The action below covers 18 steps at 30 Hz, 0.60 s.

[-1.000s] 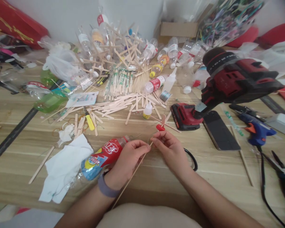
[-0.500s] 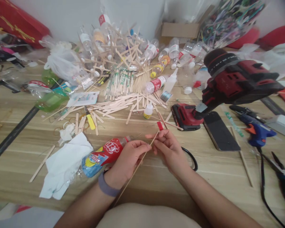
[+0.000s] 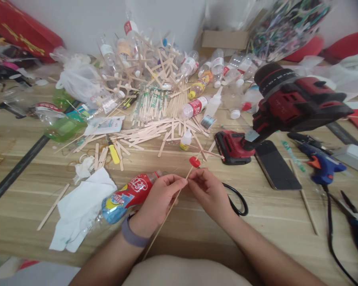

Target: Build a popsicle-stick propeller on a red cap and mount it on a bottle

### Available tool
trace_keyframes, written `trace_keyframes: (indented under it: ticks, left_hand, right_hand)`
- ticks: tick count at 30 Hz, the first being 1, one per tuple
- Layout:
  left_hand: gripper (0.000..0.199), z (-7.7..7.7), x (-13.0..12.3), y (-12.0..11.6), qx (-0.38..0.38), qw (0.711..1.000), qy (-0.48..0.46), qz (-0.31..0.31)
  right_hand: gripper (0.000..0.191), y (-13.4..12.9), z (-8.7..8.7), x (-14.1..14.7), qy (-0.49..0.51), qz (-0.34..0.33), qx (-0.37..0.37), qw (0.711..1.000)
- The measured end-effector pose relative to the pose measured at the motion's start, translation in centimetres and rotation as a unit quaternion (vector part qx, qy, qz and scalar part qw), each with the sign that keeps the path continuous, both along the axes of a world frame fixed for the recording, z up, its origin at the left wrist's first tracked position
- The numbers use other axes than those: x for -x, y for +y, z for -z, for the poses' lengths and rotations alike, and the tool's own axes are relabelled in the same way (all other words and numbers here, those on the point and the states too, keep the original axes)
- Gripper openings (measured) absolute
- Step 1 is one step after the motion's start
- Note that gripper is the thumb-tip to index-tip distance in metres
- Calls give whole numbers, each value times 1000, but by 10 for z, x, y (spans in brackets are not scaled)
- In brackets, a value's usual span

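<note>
Well, we have the thin stick [image 3: 169, 218] pinched between the thumb and fingers of our left hand [image 3: 156, 200], its lower part slanting back toward our body. At its far end, over the table [image 3: 268, 228], is the red cap [image 3: 194, 161]; we judge the two to be already joined, though the join is too small to make out. Our right hand [image 3: 213, 194] has thumb and fingertips drawn together just beside the left ones, and we cannot tell whether they grip the stick, something finer or nothing. So the work at our fingertips looks unfinished, and how much remains we cannot say. The labelled bottle [image 3: 128, 194] lies on its side by our left hand, no stick seen fixed to it, and the glue gun [image 3: 319, 163] and drill [image 3: 295, 95] sit out of our grasp on the right
</note>
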<state>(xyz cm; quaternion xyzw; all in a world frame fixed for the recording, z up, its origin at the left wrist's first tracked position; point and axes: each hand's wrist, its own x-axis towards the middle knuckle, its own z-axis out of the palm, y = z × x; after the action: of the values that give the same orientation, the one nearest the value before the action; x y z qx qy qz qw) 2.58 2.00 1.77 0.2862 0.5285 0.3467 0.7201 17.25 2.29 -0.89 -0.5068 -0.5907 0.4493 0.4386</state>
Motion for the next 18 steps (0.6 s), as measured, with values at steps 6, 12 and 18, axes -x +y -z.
trace_keyframes:
  ticks: [6, 12, 18]
  left_hand:
    - [28, -1, 0, 0, -48, 998, 39, -4]
    - [27, -1, 0, -1, -73, 993, 92, 16]
    - [22, -4, 0, -1, -114, 979, 167, 23]
  right_hand:
    - [10, -1, -11, 0, -109, -6, -52, 993]
    - [13, -2, -10, -2, -170, -32, -123, 977]
    - [16, -5, -9, -2, -219, -41, -179, 958]
